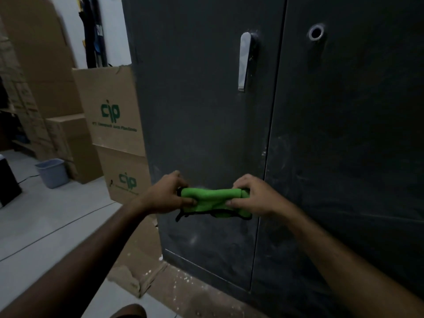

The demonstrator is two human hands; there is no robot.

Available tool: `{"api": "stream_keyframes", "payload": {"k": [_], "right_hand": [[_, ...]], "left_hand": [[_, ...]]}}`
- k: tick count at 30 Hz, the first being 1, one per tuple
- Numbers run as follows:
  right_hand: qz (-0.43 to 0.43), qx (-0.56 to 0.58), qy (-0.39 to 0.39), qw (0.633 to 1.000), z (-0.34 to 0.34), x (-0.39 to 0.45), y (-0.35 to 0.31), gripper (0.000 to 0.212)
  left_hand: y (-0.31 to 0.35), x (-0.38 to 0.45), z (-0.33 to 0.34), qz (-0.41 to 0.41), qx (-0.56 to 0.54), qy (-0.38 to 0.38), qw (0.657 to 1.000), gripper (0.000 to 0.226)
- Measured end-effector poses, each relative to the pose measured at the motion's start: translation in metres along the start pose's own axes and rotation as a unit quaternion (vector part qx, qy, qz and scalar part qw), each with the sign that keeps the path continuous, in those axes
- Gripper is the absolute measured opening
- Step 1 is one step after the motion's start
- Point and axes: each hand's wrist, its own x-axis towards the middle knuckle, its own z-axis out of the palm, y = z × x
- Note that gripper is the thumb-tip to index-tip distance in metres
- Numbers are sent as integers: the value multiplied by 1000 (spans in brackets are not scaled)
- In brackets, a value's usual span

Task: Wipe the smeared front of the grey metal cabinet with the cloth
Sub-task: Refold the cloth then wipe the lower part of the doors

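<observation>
A green cloth with black edging (213,201) is bunched into a roll and held between both hands in front of the grey metal cabinet (206,115). My left hand (166,195) grips its left end and my right hand (252,195) grips its right end. The cabinet has two dark doors with pale smears, mostly near the seam and low on the left door. A silver handle (244,61) sits high on the left door and a round hole (316,32) on the right door. Whether the cloth touches the door I cannot tell.
Stacked cardboard boxes with green logos (112,115) stand against the cabinet's left side. A small grey bin (53,172) sits on the pale floor further left. Flattened cardboard (146,267) lies at the cabinet's foot. A dark object (8,180) is at the left edge.
</observation>
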Motion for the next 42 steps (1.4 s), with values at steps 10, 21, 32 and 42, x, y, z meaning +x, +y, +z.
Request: {"api": "stream_keyframes", "payload": {"k": [10,21,32,42], "right_hand": [[9,151,205,967,-39,-20,-6,29],[-133,-6,236,963,-134,15,-74,52],[-178,-271,394,860,-182,112,-133,46],[-201,-357,399,820,-174,114,-133,43]], "left_hand": [[52,30,20,-3,-568,55,821,22],[136,107,-67,162,-514,118,834,26],[149,152,-120,103,-714,72,689,110],[129,151,-117,94,-755,38,648,121]]}}
